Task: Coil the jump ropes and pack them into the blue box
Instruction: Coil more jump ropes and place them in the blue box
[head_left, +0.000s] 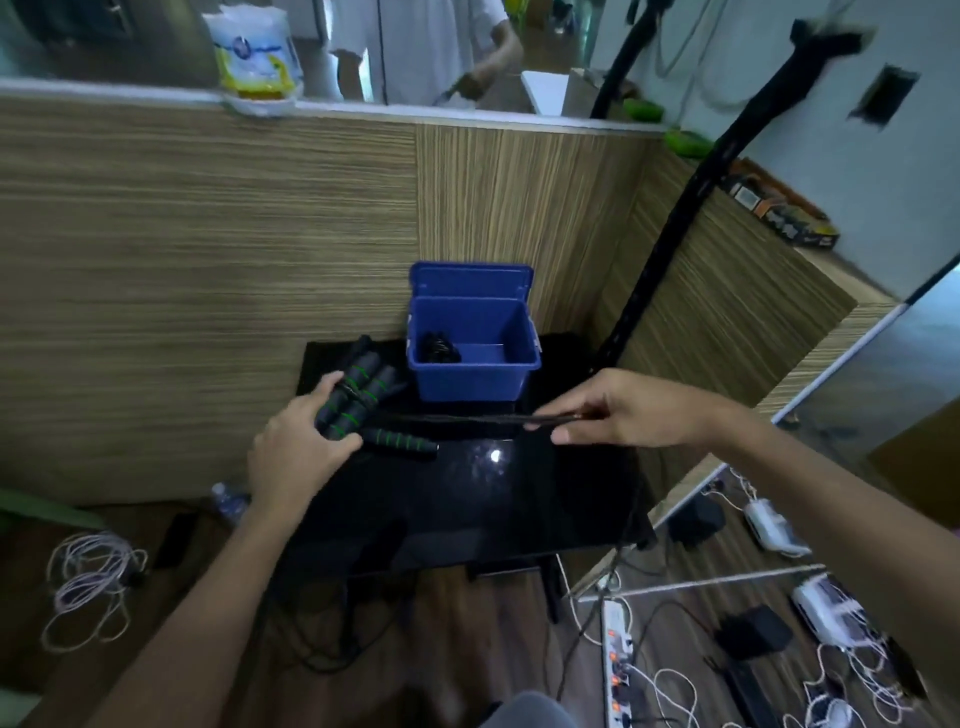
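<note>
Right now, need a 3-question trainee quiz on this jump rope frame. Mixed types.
1. True or false: the blue box has its lid shut.
2. Which hand pinches the stretched black cord?
A. left hand
B. right hand
3. Fill in: the handles under the left hand are black with ____ rings.

Key: 1 false, the lid stands open. 2 B. 3 green.

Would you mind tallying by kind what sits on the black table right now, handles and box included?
Jump rope handles, black foam with green rings: about 5 visible, though the cluster under the left hand overlaps
Stretched rope, pinched by the right hand: 1
Blue box, open: 1
Total: about 7
</note>
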